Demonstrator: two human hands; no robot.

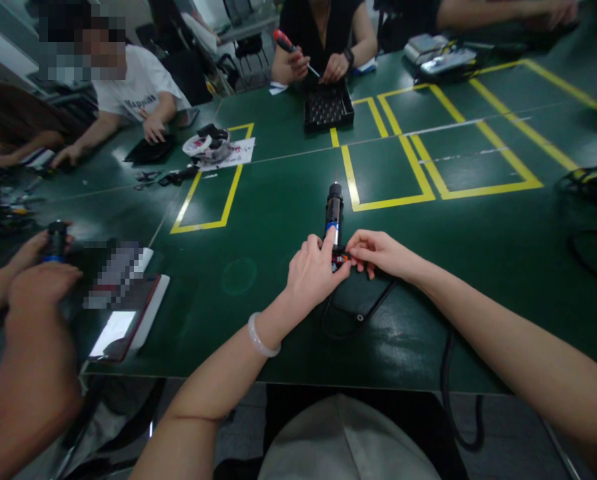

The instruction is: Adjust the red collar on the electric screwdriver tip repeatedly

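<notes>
A partly opened electric screwdriver (333, 212) lies on the green table, its thin tip pointing away from me. It has a black nose, a silver body and a blue band. My left hand (314, 270) grips its near end, with the index finger laid along the body. Red and orange parts (339, 259) show at that end, too small to make out. My right hand (373, 254) is closed in a pinch beside them; what its fingertips hold is hidden. A black cable (373, 308) trails on the table below my hands.
Yellow tape (393, 203) marks rectangles on the table (278, 200). Two boxes or devices (148, 313) lie at left, near a person's hands holding a similar tool (57, 241). Opposite, another person holds a red-handled screwdriver (284, 41) over a black tray (329, 127). Black cables (591, 200) lie at right.
</notes>
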